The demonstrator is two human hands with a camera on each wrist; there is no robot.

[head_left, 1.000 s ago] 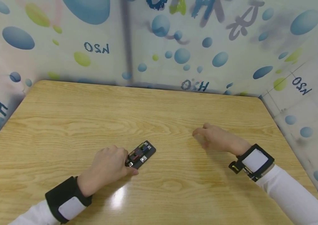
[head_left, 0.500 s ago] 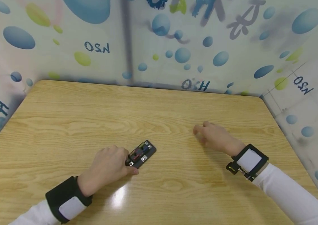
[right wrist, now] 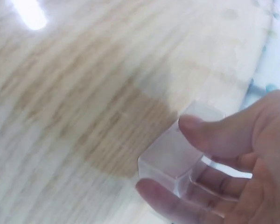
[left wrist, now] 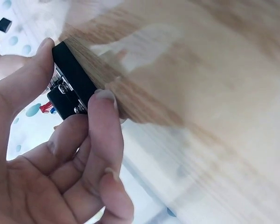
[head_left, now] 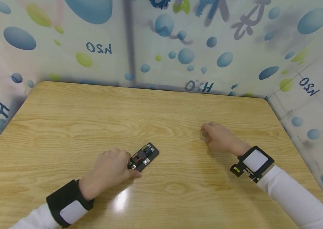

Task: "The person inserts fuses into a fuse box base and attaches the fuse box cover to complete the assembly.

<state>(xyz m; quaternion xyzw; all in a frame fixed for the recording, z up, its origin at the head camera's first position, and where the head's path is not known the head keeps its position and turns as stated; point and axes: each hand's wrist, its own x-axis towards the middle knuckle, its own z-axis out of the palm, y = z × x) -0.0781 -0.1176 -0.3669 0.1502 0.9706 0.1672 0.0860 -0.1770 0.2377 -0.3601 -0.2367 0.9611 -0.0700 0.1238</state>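
Note:
My left hand (head_left: 110, 167) grips the near-left end of a small black rectangular block (head_left: 151, 155) at the middle of the table. Red, blue and yellowish parts sit on its top, with pale square spots near the corners. In the left wrist view, thumb and fingers pinch the block's black base (left wrist: 74, 70), and metal screw-like bits show beneath my thumb. To the right, my right hand (head_left: 220, 138) holds a clear plastic box (right wrist: 170, 154) between thumb and fingers. From the head, only a sliver of that box shows under the fingertips.
A wood-grain table (head_left: 107, 111) spans the view. Behind it and at both sides hang pale curtain-like sheets (head_left: 178, 41) with blue and green dots. Light glares off the tabletop near my left wrist.
My right hand has shifted slightly right and away from me, and the clear box shows a little more under its fingers. The left hand and black block have stayed in place.

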